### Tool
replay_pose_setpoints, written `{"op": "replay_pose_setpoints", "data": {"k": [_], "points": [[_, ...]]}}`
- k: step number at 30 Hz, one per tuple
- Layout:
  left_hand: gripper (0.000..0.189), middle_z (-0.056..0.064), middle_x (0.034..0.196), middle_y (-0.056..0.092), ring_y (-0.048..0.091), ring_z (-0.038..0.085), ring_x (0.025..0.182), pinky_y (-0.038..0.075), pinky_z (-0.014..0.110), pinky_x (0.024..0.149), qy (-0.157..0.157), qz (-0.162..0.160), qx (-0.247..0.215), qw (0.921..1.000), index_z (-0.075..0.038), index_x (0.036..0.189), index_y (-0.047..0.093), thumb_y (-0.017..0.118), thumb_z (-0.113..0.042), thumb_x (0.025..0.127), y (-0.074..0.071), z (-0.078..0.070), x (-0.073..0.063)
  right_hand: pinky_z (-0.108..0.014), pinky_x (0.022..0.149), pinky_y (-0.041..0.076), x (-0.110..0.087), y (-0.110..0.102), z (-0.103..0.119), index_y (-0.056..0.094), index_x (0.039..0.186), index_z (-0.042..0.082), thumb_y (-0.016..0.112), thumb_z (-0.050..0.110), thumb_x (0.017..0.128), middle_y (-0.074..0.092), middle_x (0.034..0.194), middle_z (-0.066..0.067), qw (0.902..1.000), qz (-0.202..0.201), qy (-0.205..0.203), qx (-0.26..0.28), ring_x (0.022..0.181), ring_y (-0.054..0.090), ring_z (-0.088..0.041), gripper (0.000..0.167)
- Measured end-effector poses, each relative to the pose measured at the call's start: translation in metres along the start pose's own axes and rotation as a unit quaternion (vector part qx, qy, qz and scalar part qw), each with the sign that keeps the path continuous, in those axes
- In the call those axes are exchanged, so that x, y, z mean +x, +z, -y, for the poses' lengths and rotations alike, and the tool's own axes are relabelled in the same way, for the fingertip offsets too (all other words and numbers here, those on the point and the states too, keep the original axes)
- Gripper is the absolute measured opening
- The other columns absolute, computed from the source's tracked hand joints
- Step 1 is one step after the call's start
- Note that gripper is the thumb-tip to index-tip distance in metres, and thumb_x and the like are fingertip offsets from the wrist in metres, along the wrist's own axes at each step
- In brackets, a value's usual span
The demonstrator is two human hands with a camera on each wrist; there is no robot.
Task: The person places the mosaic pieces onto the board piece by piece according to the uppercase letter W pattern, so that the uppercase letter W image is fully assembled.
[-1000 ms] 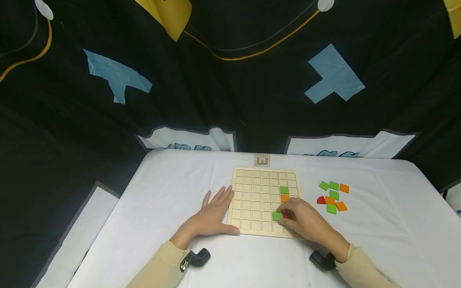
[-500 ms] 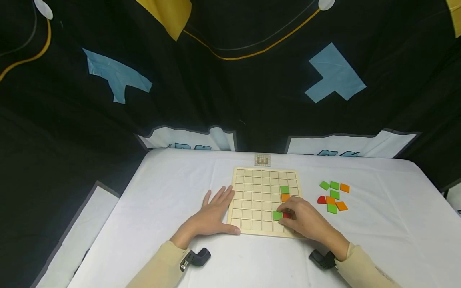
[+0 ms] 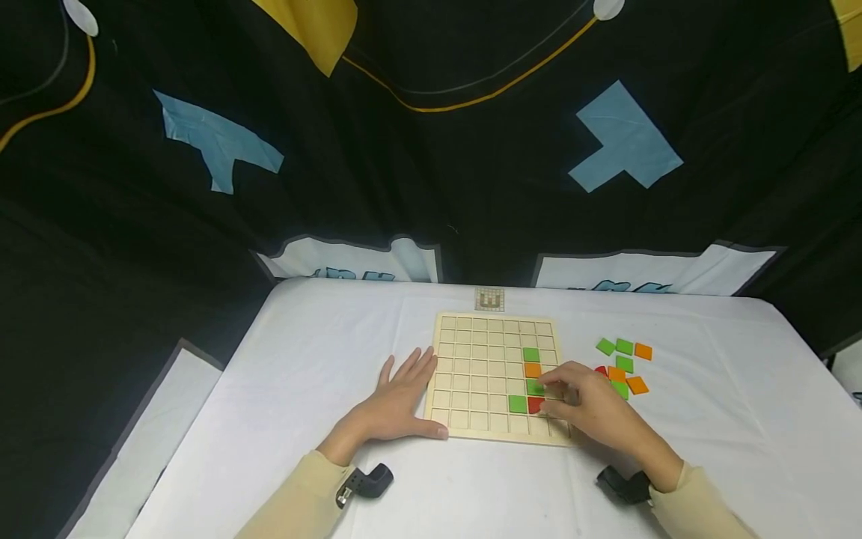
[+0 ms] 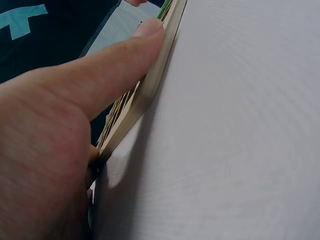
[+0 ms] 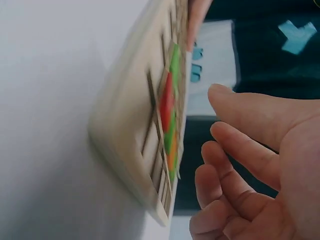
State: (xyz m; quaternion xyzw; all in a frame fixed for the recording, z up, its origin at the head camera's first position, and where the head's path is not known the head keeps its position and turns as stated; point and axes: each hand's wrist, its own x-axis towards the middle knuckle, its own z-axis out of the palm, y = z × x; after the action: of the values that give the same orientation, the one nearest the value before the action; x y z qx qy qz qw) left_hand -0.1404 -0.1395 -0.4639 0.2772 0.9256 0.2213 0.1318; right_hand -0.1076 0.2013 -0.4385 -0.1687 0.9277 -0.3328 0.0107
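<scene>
A wooden grid board (image 3: 470, 367) lies on the white table. Set in its right part are a green tile (image 3: 531, 355), an orange tile (image 3: 532, 370), a second green tile (image 3: 535, 387) and a red piece (image 3: 535, 405); another green tile (image 3: 517, 404) sits left of the red one. My left hand (image 3: 397, 408) is spread at the board's left side, its thumb (image 4: 117, 62) resting on the front rim. Over the board's right edge hovers my right hand (image 3: 599, 404), fingers loosely bent and holding nothing; the right wrist view shows a gap between thumb (image 5: 255, 112) and fingers.
Loose green, orange and red pieces lie right of the board, such as an orange tile (image 3: 637, 385) and a green tile (image 3: 605, 346); my right hand partly covers some. A small card with a grid pattern (image 3: 489, 299) lies behind the board. A black curtain (image 3: 431, 180) hangs beyond.
My right hand has come away from the red piece and moved right, uncovering that piece and the green tile above it. The left hand has stayed still.
</scene>
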Motion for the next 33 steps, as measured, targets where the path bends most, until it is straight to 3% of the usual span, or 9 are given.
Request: {"op": "replay_pose_setpoints", "data": {"k": [6, 19, 26, 33], "points": [[0.123, 0.009, 0.169, 0.004, -0.002, 0.029, 0.155, -0.008, 0.06, 0.118, -0.002, 0.0, -0.001, 1.0, -0.004, 0.161, 0.013, 0.072, -0.07, 0.076, 0.0, 0.0, 0.0, -0.026, 0.065, 0.045, -0.007, -0.012, -0.01, 0.074, 0.111, 0.012, 0.083, 0.012, 0.083, 0.068, 0.102, 0.002, 0.9989, -0.046, -0.009, 0.004, 0.085, 0.056, -0.017, 0.029], [0.123, 0.009, 0.169, 0.005, -0.002, 0.03, 0.155, -0.008, 0.06, 0.118, 0.0, -0.001, 0.003, 1.0, -0.004, 0.161, 0.013, 0.072, -0.07, 0.076, 0.001, 0.001, 0.001, -0.025, 0.059, 0.041, -0.022, -0.03, -0.029, 0.073, 0.115, 0.011, 0.083, 0.015, 0.084, 0.067, 0.099, -0.004, 0.9948, -0.08, 0.063, 0.009, 0.075, 0.049, -0.018, 0.033], [0.124, 0.008, 0.169, 0.003, -0.003, 0.028, 0.155, -0.01, 0.059, 0.118, -0.001, 0.0, 0.004, 1.0, -0.004, 0.161, 0.012, 0.071, -0.072, 0.076, 0.001, 0.002, 0.002, -0.023, 0.069, 0.045, -0.028, -0.039, -0.043, 0.072, 0.116, 0.009, 0.082, 0.016, 0.085, 0.071, 0.107, -0.006, 0.9917, -0.102, 0.079, 0.003, 0.087, 0.057, -0.021, 0.033], [0.123, 0.009, 0.169, 0.004, -0.002, 0.029, 0.155, -0.009, 0.06, 0.118, 0.002, -0.001, 0.001, 1.0, -0.003, 0.161, 0.013, 0.071, -0.072, 0.076, 0.001, 0.002, 0.002, -0.021, 0.064, 0.046, -0.031, -0.046, -0.055, 0.069, 0.12, 0.003, 0.082, 0.011, 0.084, 0.066, 0.098, -0.011, 0.9876, -0.12, 0.101, -0.003, 0.084, 0.053, -0.023, 0.04]]}}
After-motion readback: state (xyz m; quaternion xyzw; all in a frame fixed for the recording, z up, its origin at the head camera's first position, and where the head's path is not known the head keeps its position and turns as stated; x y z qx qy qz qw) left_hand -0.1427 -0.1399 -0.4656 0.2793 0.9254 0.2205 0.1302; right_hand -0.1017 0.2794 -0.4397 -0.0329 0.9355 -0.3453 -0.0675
